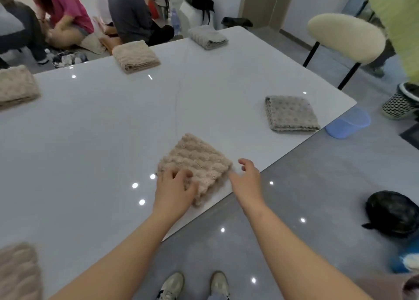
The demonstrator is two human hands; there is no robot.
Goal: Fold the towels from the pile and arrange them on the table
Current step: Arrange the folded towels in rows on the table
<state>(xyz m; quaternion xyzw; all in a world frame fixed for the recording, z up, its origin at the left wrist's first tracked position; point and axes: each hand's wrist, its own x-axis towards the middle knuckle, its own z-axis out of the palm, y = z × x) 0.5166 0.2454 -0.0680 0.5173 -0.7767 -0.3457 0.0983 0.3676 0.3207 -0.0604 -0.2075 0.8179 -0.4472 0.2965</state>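
A folded beige towel [197, 161] lies on the white table [95, 141] near its front edge. My left hand [175, 188] rests on the towel's near corner with loosely bent fingers. My right hand [248, 178] hovers just right of the towel at the table's edge, fingers relaxed, holding nothing. Other folded towels sit around the table: a grey one [291, 113] at the right, a grey one [207, 36] at the far edge, a beige one [136, 56] beside it, a beige one [15, 86] at the far left, and a beige one [18, 270] at the near left.
A cream stool [345, 37] stands beyond the table's right corner. A blue basin [348, 123], a mesh bin [396, 106] and a black bag [392, 213] sit on the floor at the right. Several people sit on the floor behind the table.
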